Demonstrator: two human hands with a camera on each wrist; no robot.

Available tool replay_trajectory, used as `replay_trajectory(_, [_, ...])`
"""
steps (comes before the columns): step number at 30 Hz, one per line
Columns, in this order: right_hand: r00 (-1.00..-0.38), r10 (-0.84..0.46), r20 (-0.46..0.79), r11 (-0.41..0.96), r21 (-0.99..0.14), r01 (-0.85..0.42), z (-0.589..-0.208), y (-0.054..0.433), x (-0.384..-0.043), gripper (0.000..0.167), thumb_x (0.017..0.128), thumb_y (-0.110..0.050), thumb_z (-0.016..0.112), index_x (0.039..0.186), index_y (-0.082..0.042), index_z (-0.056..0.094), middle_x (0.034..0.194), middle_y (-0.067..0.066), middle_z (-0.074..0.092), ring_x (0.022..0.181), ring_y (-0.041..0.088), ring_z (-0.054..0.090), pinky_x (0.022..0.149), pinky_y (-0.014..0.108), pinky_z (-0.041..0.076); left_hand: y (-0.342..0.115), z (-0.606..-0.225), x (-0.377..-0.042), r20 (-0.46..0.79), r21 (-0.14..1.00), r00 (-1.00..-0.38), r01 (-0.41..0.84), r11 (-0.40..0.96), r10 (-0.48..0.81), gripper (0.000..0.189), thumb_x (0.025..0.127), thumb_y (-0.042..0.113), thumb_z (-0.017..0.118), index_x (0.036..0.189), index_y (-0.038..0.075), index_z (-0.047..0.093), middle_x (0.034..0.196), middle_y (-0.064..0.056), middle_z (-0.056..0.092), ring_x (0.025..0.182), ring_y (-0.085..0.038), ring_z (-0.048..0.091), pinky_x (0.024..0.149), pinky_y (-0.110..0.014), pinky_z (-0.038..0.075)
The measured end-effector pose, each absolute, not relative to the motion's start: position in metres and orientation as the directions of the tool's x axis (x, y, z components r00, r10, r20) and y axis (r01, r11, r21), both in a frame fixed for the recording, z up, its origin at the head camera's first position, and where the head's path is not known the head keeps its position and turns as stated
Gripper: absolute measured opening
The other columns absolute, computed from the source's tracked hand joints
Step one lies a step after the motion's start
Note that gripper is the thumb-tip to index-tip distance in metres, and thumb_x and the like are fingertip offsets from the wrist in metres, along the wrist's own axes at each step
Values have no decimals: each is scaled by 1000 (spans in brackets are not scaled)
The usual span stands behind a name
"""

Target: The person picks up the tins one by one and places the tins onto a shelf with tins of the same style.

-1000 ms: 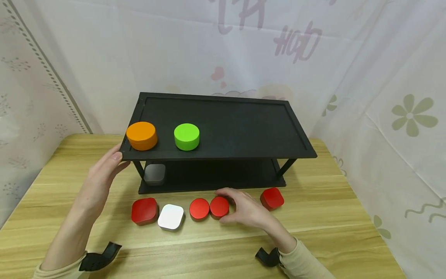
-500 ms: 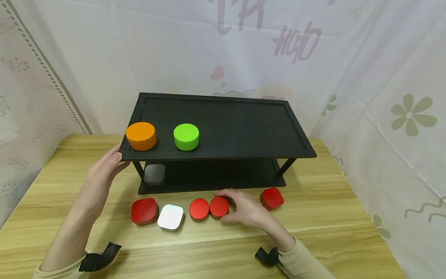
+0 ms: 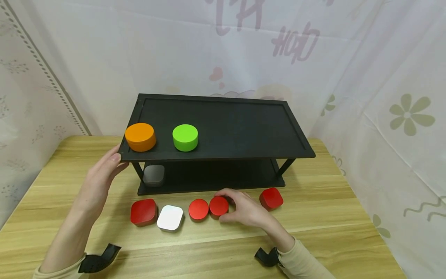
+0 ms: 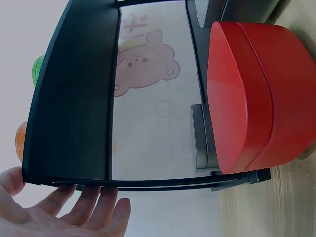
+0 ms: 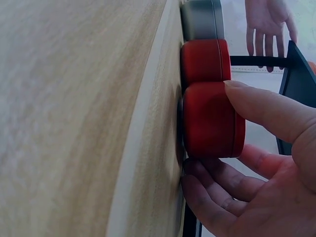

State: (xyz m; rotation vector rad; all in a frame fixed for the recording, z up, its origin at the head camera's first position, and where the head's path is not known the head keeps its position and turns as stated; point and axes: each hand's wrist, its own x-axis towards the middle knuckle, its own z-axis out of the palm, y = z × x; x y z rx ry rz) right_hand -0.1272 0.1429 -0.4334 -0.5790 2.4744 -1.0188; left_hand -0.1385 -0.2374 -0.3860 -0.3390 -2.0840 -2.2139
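In the head view my right hand (image 3: 245, 208) holds a red round lidded tin (image 3: 219, 207) on the table, thumb at one side and fingers round the other. A second red round tin (image 3: 198, 210) stands right beside it on the left. My left hand (image 3: 99, 176) rests against the left front corner of a black two-tier shelf (image 3: 240, 128), its fingers mostly straight in the left wrist view. An orange round tin (image 3: 140, 137) and a green round tin (image 3: 185, 138) stand on the top tier. A dark grey square tin (image 3: 153, 175) sits at the lower tier's left end.
Left of the round tins on the wooden table (image 3: 195, 254) are a white square tin (image 3: 170, 217) and a red square-shaped tin (image 3: 144, 212). Another red tin (image 3: 271, 198) stands right of my right hand. A printed white cloth (image 3: 167, 46) hangs behind the shelf.
The head view has shifted very slightly. Both hands and all the tins keep their places.
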Motion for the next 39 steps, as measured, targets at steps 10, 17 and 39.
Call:
replay_trajectory(10, [-847,-483,-222,641,-748,-170,-433,144,-128,59,83,-21,86,136,-24,61,120,-8,68,102,12,61,93,33,55,-238,-386,-138,215,976,-973,209,-64,90,44,112,20,38,154,12,48,148,11,56,135,-3,46,103,-11,41])
replay_trajectory(17, [-851,-481,-213,615,-773,-154,-430,145,-128,58,83,-19,86,135,-22,60,119,-6,68,102,13,62,93,35,57,-239,-388,-139,212,976,-972,206,-66,99,45,112,21,38,155,12,47,149,11,54,134,-3,47,103,-10,41])
replay_trajectory(39, [-881,-450,-148,568,-808,-154,-408,148,-121,58,82,-18,87,133,-25,61,120,-7,67,107,16,63,96,35,57,-237,-385,-136,205,979,-974,201,-45,100,46,112,22,37,156,12,46,151,10,53,137,-7,43,104,-10,41])
